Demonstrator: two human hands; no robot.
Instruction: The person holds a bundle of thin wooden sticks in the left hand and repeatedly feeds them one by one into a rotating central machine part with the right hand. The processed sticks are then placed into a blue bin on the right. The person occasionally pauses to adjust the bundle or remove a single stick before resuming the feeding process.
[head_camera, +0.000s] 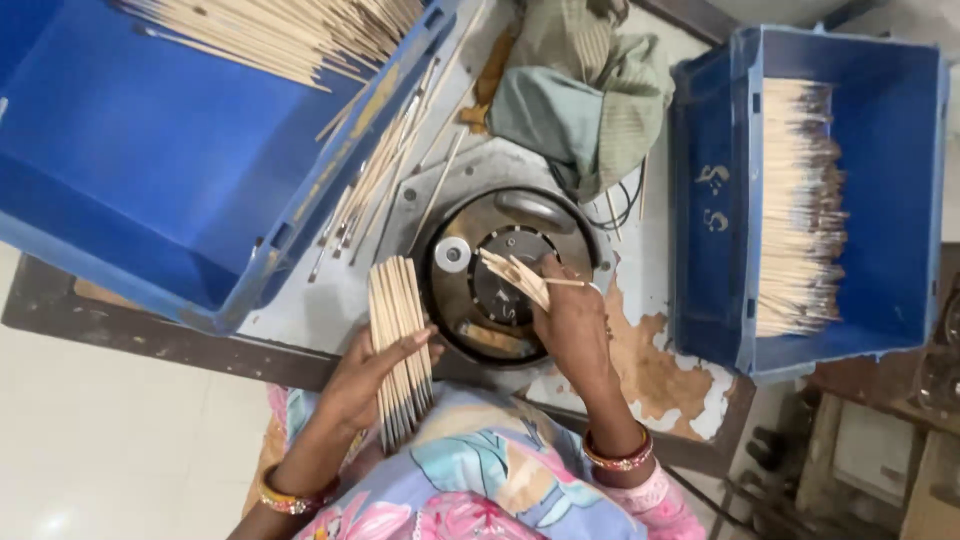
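Left hand (372, 378) is clamped around a fat bundle of wooden sticks (398, 345) at about 6 o'clock, dark tips pointing down over the lap. Right hand (572, 322) pinches a few loose sticks (515, 277) over the round metal machine (505, 275). Which fingers grip is hard to tell, and the blue crate (150, 170) at 10 o'clock is cut off by the frame.

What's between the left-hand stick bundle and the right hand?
Head view: between the stick bundle and right hand lies the round metal machine disc, nothing else.
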